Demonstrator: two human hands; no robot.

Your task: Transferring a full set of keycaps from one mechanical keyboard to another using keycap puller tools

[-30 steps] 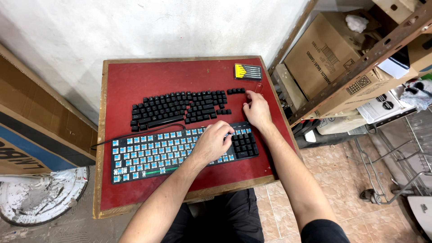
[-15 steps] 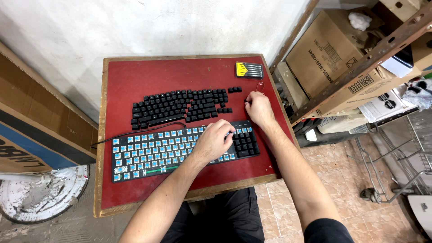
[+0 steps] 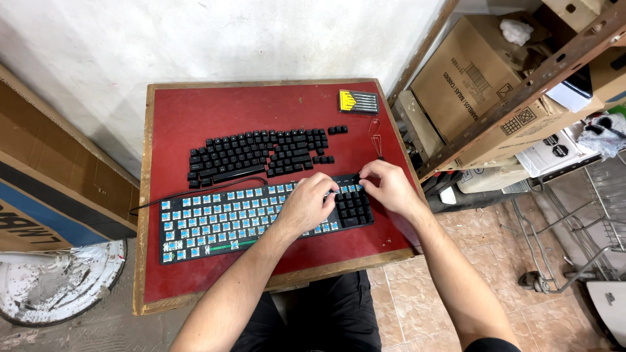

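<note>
Here both hands met at the right end of the keyboard.
Head view: its long axis ran left-right across the red table; the left hand lay curled on the keys, the right hand pinched narrowly at the top-right corner, holding what I could not tell.

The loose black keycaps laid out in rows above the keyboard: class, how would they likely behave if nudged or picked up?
The keycaps are small separate pieces, so a nudge would probably scatter their rows. They look light and hard, likely sliding on the red tabletop rather than rolling. Each probably needs a fingertip pinch.
</note>
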